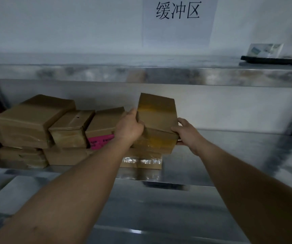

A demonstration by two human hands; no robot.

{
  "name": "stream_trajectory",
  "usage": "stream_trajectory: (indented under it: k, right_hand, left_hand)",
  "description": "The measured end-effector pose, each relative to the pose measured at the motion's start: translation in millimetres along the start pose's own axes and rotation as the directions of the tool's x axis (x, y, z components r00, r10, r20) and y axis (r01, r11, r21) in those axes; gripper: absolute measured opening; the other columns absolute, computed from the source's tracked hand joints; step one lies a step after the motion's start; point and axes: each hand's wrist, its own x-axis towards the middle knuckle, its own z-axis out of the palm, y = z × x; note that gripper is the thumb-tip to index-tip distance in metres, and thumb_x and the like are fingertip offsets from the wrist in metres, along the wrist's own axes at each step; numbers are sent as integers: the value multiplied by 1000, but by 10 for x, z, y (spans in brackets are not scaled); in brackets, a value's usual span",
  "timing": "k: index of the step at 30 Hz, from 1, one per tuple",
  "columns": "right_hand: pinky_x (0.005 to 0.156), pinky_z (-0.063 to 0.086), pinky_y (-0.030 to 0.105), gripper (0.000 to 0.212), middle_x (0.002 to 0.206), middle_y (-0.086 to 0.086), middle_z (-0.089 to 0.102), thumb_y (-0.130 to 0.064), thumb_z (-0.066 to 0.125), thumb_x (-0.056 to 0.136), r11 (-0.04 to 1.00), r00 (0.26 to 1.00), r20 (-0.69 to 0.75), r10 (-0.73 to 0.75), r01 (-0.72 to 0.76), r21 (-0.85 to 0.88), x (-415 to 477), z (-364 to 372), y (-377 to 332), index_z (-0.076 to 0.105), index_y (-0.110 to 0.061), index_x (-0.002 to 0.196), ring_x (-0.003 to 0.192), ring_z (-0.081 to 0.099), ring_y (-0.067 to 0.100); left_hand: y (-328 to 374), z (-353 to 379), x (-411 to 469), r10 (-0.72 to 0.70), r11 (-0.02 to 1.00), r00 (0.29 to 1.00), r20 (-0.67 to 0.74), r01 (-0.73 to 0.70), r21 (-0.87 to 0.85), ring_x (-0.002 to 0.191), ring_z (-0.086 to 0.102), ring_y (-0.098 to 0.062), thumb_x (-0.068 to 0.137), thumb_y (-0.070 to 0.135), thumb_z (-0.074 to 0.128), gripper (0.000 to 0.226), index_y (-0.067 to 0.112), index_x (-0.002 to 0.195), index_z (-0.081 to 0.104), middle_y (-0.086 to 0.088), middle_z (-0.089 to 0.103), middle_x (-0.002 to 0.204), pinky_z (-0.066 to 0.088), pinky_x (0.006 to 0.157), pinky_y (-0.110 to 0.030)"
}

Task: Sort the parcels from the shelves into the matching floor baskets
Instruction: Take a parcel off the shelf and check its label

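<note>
Steel shelf point(238, 147), mid tier: your L hand point(128, 128) and R hand point(185, 133) grip a brown taped parcel point(156, 113) by its sides, tilted, at the stack point(34, 120)'s R end. Pink label point(99, 140) just left, txt unreadable; wall sign point(177, 10) reads 缓冲区. Bare shelf to the R; upper shelf edge point(159, 74) overhead.

Brown cardboard parcels point(34, 120) on the middle shelf point(229, 152): seven countable, four in the upper layer and three beneath. Of these, one held parcel point(156, 118).
Cut-off pieces at the left edge: not counted.
Hands: two, left hand point(128, 128) and right hand point(185, 133).
Pink label point(97, 140): one.
Wall sign point(177, 20): one, three characters.
Steel shelf levels point(89, 73): three.
</note>
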Motion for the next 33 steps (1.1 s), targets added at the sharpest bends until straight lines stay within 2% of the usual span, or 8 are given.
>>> stream_trajectory:
  k: [9,14,17,20,22,24,27,33]
  right_hand:
    - [81,57,41,76,113,13,61,9,57,79,997,982,-173,72,-78,-25,-499,-704,248,35,-31,139,98,62,28]
    - [87,54,52,33,107,14,64,0,61,82,984,927,-334,174,-146,107,-858,-1068,464,51,-11,111,104,63,27]
    - [84,55,52,20,108,10,62,-15,62,88,980,883,-430,190,-144,137,-1055,-1250,561,51,-10,104,102,62,25]
    - [77,56,47,39,108,4,60,-39,55,93,978,872,-444,206,-169,121,-1260,-1453,614,48,-16,124,95,61,22]
    - [81,55,48,33,105,2,59,-51,44,95,980,884,-424,197,-180,79,-1394,-1595,618,53,-24,112,91,60,19]
    - [85,53,48,40,101,1,60,-60,34,95,980,879,-432,200,-186,75,-1496,-1755,620,54,-28,104,93,59,20]
    - [85,51,47,68,113,5,62,-75,25,87,971,852,-466,238,-218,97,-1608,-2022,662,53,-24,122,106,59,26]
    - [78,57,40,83,96,8,70,-80,21,84,965,795,-546,263,-224,138,-1861,-2602,798,64,-11,102,90,67,24]
  left_hand:
    - [372,535,-38,28,965,938,347,65,-254,120,48,-31,86,3,59,75,23,151,26,-13,41,140,45,101,-39]
    - [495,985,-288,80,899,867,492,150,-412,114,50,-32,79,-13,58,67,20,135,40,-6,41,141,53,72,-39]
    - [680,1193,-476,97,875,840,534,184,-448,109,54,-26,85,5,62,50,21,126,38,-5,49,133,52,87,-45]
    - [959,1262,-653,153,858,794,589,189,-478,98,55,-19,90,34,62,72,33,148,18,-4,49,129,50,72,-33]
    - [1141,1282,-738,188,873,756,627,164,-460,107,54,-22,89,51,57,78,46,149,7,-2,44,139,48,71,-31]
    - [1314,1290,-810,181,875,750,636,173,-453,111,54,-22,87,62,51,71,48,146,14,3,44,140,52,79,-36]
    - [1589,1340,-891,178,859,762,623,189,-476,117,51,-24,83,75,39,66,37,136,33,1,46,137,49,93,-47]
    - [2181,1621,-1134,108,840,833,543,216,-498,103,61,-24,78,85,25,84,20,124,51,-4,60,118,55,83,-46]
